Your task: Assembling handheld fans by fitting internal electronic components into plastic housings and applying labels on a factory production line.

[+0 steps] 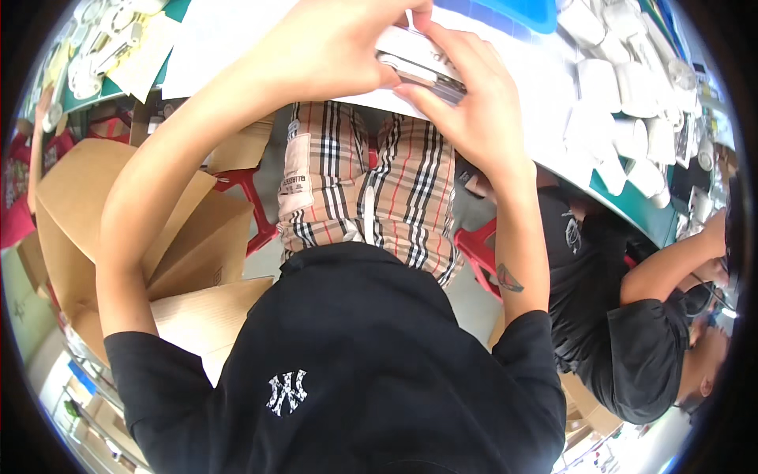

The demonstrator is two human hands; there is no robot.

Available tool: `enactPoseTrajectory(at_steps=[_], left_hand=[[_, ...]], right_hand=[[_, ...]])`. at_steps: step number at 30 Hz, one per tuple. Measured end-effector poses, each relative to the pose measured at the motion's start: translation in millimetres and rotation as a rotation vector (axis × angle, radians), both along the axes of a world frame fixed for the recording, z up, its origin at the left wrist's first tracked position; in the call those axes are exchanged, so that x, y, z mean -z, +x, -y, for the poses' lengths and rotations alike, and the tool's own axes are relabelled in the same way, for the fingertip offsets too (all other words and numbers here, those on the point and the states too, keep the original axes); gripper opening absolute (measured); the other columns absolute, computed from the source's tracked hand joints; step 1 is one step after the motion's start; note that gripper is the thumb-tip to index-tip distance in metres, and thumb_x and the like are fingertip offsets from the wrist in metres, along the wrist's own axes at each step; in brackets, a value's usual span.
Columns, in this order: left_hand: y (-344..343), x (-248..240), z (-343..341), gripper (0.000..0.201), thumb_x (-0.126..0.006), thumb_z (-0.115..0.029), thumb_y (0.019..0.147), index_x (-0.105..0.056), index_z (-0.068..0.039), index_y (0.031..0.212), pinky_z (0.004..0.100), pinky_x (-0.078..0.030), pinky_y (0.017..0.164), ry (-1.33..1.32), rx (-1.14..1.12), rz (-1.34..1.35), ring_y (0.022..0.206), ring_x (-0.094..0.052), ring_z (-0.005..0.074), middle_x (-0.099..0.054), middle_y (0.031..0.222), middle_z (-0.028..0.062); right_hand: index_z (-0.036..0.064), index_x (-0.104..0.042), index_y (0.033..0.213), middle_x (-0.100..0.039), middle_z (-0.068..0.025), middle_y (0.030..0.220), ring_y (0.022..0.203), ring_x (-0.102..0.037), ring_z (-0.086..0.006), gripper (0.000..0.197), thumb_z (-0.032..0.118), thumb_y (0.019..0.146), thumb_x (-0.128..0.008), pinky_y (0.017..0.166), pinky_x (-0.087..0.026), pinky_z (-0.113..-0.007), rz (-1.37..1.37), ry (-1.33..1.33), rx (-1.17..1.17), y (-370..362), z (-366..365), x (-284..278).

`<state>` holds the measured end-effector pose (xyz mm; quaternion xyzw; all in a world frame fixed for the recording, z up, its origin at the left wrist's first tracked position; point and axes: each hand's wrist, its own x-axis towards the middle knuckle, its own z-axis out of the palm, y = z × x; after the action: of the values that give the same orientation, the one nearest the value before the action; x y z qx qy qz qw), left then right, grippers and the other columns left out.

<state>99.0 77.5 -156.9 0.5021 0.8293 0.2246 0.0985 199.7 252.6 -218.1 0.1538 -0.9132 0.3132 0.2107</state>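
Both of your hands meet at the top of the view, over the edge of the desk [553, 95]. Your left hand [332, 47] is curled around a small flat device [418, 65], white and grey, with the thumb pressed on its near side. Your right hand [466, 103] pinches the same device from the other end, its fingers closed on the edge. The device lies between the two hands, just above a white sheet [229, 39]. To your right, many white cups [624, 103] stand on the desk. To your left there are open cardboard boxes [181, 237]. Another person [639, 347] in black sits at your right.
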Motion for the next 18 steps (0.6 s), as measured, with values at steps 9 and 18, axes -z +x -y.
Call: enactPoseTrajectory(at_steps=[9, 18], left_hand=[[-21, -44, 28, 0.053, -0.072, -0.034, 0.082, -0.056, -0.003, 0.123, 0.0437, -0.048, 0.087, -0.011, 0.040, 0.260, 0.102, -0.062, 0.0385, -0.066, 0.109, 0.0212], [-34, -64, 37, 0.047, -0.072, -0.029, 0.080, -0.057, -0.001, 0.115, 0.0439, -0.050, 0.076, 0.234, 0.156, 0.313, 0.087, -0.064, 0.0381, -0.067, 0.091, 0.0194]], right_hand=[[0.0064, -0.059, 0.128, -0.061, -0.0115, 0.122, 0.112, -0.059, -0.0231, 0.060, 0.005, 0.072, -0.080, 0.092, -0.048, -0.033, -0.033, -0.207, -0.028, -11, -5, -47], [-0.0070, -0.054, 0.124, -0.058, -0.0183, 0.127, 0.108, -0.061, -0.0208, 0.050, -0.004, 0.078, -0.074, 0.091, -0.051, -0.030, -0.123, -0.495, -0.118, -25, 24, -92]])
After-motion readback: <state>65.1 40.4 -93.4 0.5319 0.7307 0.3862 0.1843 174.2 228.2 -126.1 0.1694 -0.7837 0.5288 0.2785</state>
